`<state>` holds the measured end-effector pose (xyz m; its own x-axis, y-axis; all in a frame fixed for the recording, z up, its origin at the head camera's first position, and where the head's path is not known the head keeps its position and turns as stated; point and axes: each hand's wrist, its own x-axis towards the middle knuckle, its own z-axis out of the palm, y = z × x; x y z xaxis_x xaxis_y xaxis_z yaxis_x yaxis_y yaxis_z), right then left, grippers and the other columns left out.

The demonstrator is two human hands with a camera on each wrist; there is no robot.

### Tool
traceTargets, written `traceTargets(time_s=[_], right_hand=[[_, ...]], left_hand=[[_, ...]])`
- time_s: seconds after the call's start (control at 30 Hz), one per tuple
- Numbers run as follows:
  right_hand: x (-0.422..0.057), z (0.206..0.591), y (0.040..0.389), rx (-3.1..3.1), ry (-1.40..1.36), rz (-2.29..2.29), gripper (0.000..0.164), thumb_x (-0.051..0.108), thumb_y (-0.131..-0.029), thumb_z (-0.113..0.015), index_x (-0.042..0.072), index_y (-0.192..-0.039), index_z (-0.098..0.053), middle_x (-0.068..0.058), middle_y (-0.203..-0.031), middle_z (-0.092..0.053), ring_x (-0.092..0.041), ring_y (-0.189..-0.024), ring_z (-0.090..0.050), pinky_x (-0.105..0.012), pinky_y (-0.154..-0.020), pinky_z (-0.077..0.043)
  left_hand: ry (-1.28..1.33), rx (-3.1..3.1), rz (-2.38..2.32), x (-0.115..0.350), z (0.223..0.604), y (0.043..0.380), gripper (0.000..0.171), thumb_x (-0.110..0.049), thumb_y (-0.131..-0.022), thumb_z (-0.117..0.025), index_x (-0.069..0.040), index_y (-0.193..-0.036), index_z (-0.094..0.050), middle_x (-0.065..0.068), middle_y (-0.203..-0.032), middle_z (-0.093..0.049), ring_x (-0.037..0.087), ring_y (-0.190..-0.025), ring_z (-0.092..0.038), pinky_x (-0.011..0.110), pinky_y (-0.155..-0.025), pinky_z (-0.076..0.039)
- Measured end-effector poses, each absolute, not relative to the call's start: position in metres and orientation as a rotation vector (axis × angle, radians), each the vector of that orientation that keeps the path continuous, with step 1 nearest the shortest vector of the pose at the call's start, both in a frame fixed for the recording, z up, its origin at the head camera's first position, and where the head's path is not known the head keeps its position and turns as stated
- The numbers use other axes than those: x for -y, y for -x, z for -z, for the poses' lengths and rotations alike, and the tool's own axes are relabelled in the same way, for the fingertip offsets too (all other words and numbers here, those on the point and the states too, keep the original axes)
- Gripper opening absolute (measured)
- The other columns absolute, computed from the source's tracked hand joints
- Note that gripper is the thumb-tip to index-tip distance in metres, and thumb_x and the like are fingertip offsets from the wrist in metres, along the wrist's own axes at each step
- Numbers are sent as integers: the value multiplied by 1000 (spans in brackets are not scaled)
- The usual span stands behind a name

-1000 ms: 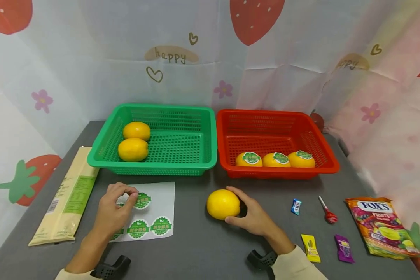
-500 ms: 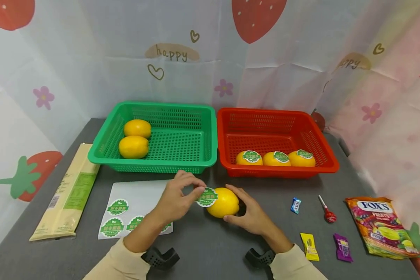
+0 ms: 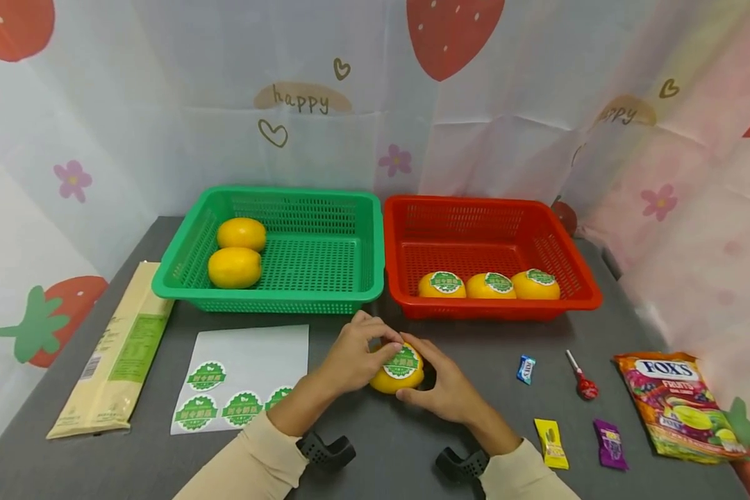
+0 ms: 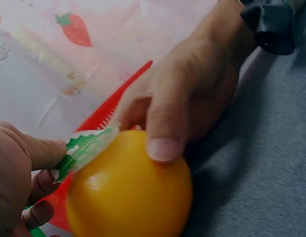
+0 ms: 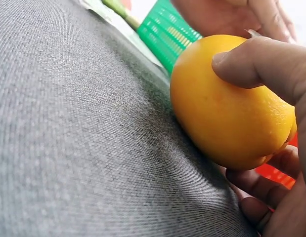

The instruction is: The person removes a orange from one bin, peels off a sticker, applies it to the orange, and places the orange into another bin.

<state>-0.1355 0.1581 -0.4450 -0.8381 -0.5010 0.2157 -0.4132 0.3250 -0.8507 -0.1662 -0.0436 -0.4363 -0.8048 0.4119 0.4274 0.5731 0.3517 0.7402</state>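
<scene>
In the middle of the table an orange is gripped by my right hand, thumb on its near side and fingers round the far side. My left hand pinches a round green-and-white sticker by its edge, over the top of the orange. In the left wrist view the sticker stands tilted, its far edge right at the orange's skin. A white sticker sheet, with several similar stickers left of centre, lies beside my left forearm.
A green basket holding two oranges stands at the back. To its right a red basket holds three stickered oranges. A long cream packet lies left; small candies, a lollipop and a Fox's candy bag lie right.
My left hand has lifted a sticker off the sheet and carried it right, onto the top of the orange. My right hand has kept its grip on the orange in nearly the same place.
</scene>
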Motion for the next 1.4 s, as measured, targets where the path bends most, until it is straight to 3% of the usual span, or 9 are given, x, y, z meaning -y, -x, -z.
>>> traceTargets(time_s=[0.2, 0.4, 0.5, 0.67, 0.83, 1.0, 1.23, 1.4], right_hand=[[-160, 447, 132, -2497, 849, 1538, 76, 6, -79, -79, -1, -144, -41, -9, -129, -52, -21, -108, -53, -46, -96, -41], [-161, 445, 131, -2479, 856, 1560, 78, 5, -79, -78, -1, -146, -38, -12, -132, -51, -26, -112, -52, -52, -97, -39], [-161, 441, 131, -2463, 884, 1622, 80, 1, -80, -74, -1, -148, -33, -14, -137, -46, -31, -118, -48, -55, -99, -35], [-153, 440, 132, -2455, 1082, 1844, 56, -11, -88, -61, -8, -140, -43, -28, -139, -42, -44, -124, -43, -41, -104, -34], [-146, 447, 133, -2511, 1135, 1907, 32, -16, -89, -56, -16, -121, -57, -36, -129, -49, -50, -118, -47, -31, -101, -37], [-154, 462, 141, -2457, 969, 1976, 31, -16, -91, -53, -16, -121, -58, -29, -130, -52, -46, -121, -47, -28, -102, -36], [-160, 479, 151, -2316, 708, 2054, 31, 0, -98, -52, -6, -127, -59, -17, -131, -56, -29, -127, -46, -26, -103, -33], [-161, 477, 150, -2136, 455, 2122, 35, 2, -98, -47, -6, -131, -55, -17, -135, -53, -25, -127, -46, -30, -97, -41]], left_hand=[[811, 2433, 1377, 39, 446, 157, 20, -12, -86, -72, -9, -106, -72, -5, -86, -54, 21, -84, -43, 37, -72, -35], [883, 2372, 1290, 35, 455, 150, 29, -26, -82, -78, -15, -109, -76, 9, -112, -53, 27, -105, -42, 47, -84, -34], [882, 2425, 1249, 36, 463, 151, 36, -31, -80, -79, -18, -113, -75, 13, -119, -53, 29, -108, -41, 48, -84, -31], [899, 2415, 1256, 39, 475, 152, 42, -28, -83, -77, -14, -121, -71, 11, -124, -56, 27, -108, -46, 46, -85, -37], [921, 2374, 1327, 39, 482, 152, 43, -25, -94, -65, -6, -132, -60, 5, -130, -55, 23, -114, -52, 41, -92, -45], [901, 2354, 1499, 39, 484, 154, 38, -14, -102, -48, -5, -138, -53, 4, -136, -53, 20, -124, -48, 42, -101, -38], [808, 2313, 1625, 43, 484, 155, 34, -5, -98, -49, -8, -129, -64, 0, -126, -60, 17, -116, -55, 38, -97, -42], [788, 2319, 1615, 45, 485, 155, 34, -7, -97, -49, -7, -127, -65, -1, -124, -61, 16, -114, -56, 38, -96, -43]])
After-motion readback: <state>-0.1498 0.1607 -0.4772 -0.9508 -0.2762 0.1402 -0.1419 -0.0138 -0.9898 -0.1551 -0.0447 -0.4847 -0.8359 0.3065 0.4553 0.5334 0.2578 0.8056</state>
